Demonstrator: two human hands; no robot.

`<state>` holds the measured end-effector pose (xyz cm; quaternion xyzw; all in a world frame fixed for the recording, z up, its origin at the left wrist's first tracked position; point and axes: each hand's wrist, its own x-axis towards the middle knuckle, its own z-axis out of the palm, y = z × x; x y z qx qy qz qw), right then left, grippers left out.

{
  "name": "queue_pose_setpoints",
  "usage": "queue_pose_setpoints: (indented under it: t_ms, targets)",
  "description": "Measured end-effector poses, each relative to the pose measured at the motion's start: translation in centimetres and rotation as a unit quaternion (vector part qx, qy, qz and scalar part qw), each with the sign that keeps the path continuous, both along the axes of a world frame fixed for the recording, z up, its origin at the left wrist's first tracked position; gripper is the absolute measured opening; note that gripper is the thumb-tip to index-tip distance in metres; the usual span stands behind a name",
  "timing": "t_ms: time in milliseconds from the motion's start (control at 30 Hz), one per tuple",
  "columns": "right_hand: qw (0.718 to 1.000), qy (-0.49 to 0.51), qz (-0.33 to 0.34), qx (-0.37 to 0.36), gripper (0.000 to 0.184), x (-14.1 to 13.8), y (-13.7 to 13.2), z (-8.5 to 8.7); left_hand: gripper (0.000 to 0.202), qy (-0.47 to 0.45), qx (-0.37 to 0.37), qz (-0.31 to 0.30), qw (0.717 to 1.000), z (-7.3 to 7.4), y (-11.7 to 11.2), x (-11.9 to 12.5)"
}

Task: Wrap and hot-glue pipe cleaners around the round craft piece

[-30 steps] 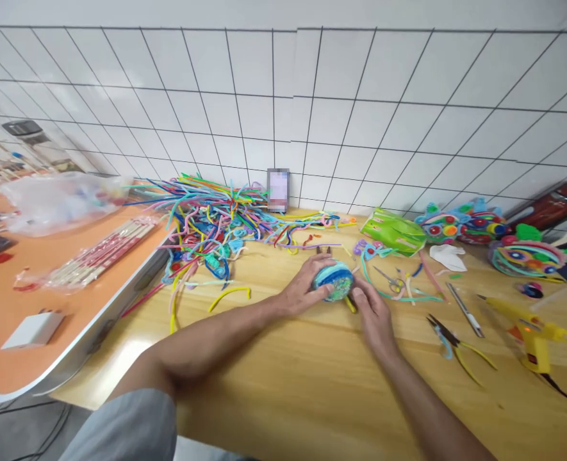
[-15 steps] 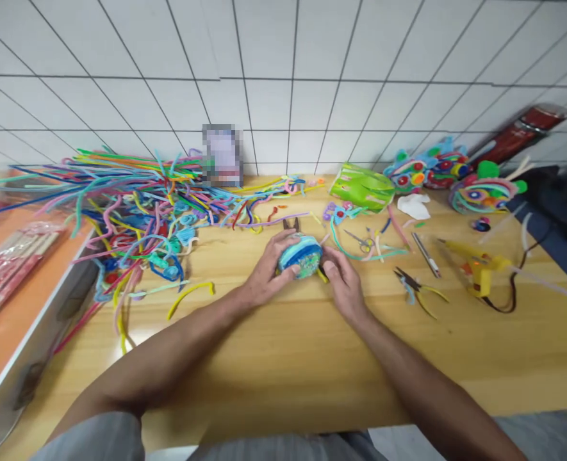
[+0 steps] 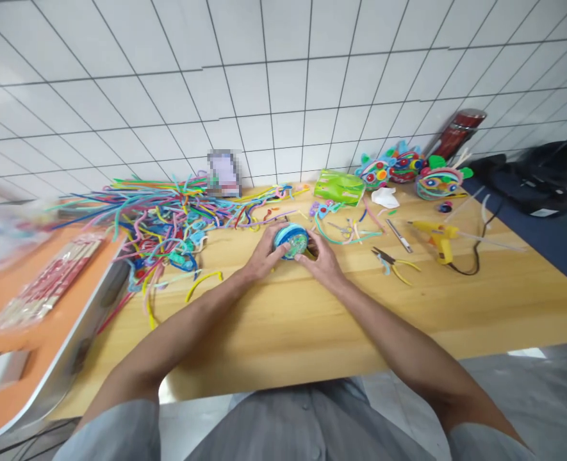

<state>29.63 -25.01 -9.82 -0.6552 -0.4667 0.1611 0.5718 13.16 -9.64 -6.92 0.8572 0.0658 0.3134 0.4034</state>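
Observation:
A round blue and teal pipe-cleaner coil (image 3: 291, 241) stands on the wooden table (image 3: 312, 326), held between both hands. My left hand (image 3: 262, 255) wraps its left side with curled fingers. My right hand (image 3: 322, 257) presses its right side, fingers closed on it. A short yellow pipe-cleaner piece sits just behind my right fingers, mostly hidden.
A big heap of coloured pipe cleaners (image 3: 168, 211) lies to the left. Right of the hands lie pliers (image 3: 393, 262), a knife (image 3: 399, 235), small scissors (image 3: 341, 228), a yellow glue gun (image 3: 437, 238) with cord, a green packet (image 3: 339, 187) and finished colourful figures (image 3: 408, 171). An orange table (image 3: 28, 307) adjoins at left.
The head camera pulled back and turned right, so more of the table edge and my lap show. Both hands stayed on the coil; my right hand moved closer around it.

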Motion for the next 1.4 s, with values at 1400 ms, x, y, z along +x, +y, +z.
queue_pose_setpoints:
  t_ms: [1400]
  targets:
    - [0.99,-0.133,-0.031,-0.02,0.075,-0.2,-2.0,1.4,0.059,-0.041,-0.099,-0.045,0.993,-0.6,-0.1,-0.1]
